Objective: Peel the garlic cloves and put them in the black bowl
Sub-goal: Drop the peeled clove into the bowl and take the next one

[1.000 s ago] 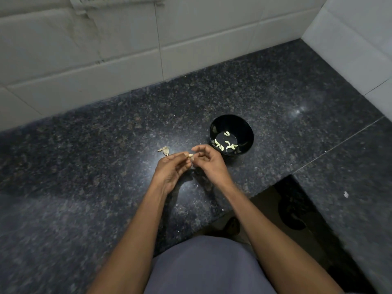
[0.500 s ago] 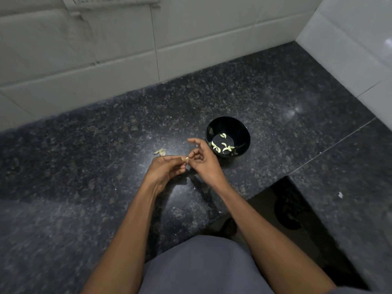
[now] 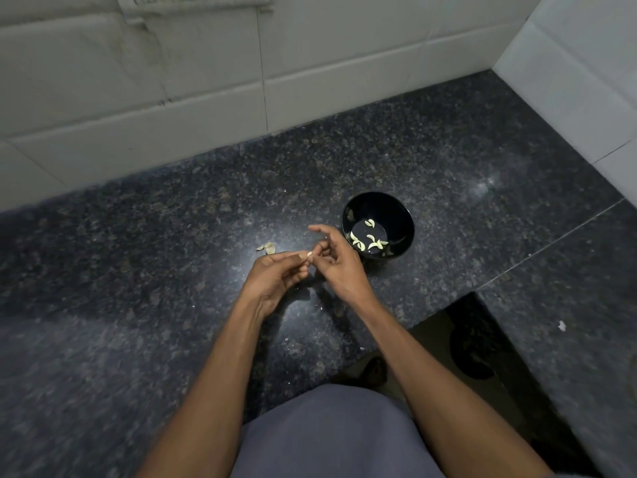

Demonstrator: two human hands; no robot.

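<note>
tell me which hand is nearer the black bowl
Right. The right hand is just beside the black bowl, its knuckles near the rim. The left hand sits further away, on the right hand's other side, pinching a garlic clove.

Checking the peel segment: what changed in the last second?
Right hand opened up, its index finger lifting off the small pale garlic clove. Left hand keeps pinching it. Round black bowl with peeled cloves and the papery skin scraps stayed put.

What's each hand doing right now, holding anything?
Left hand: fingers pinch a garlic clove at their tips.
Right hand: at the clove, index finger extended; whether it grips cannot be told.
</note>
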